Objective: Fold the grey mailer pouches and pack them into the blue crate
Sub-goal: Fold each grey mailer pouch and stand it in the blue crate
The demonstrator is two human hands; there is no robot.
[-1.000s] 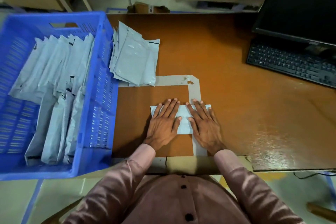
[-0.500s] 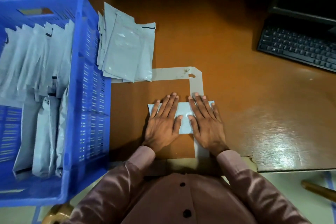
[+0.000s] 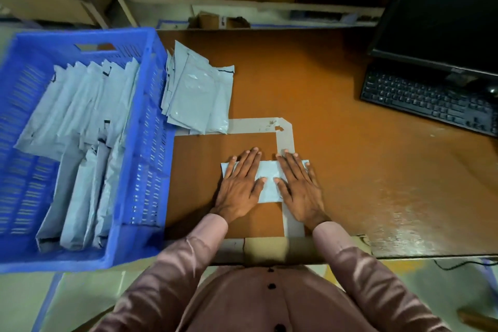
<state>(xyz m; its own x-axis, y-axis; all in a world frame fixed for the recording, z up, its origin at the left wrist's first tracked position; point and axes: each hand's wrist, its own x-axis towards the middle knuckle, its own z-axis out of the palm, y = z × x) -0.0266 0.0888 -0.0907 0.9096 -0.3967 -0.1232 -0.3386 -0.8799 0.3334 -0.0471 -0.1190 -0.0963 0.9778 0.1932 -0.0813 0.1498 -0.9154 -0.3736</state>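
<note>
— What are your hands doing?

— Both lie flat, palms down, on a folded grey mailer pouch [image 3: 268,183] on the brown desk [image 3: 336,121]. My left hand [image 3: 239,186] covers its left part, my right hand [image 3: 297,187] its right part. The fingers are straight and slightly spread, pressing, not curled round anything; the thumbs point toward each other over the pouch's middle.

— Where are the other pouches?

— A loose stack of unfolded pouches [image 3: 198,97] lies beyond my left hand, just beside the blue crate [image 3: 151,143]. The crate stands to the left of my left hand, and packed pouches [image 3: 80,143] stand in rows inside it.

— Anything else near?

— A grey tape outline [image 3: 285,132] runs under my right hand. A black keyboard [image 3: 428,100] and monitor [image 3: 444,8] sit well apart, beyond my right hand.
</note>
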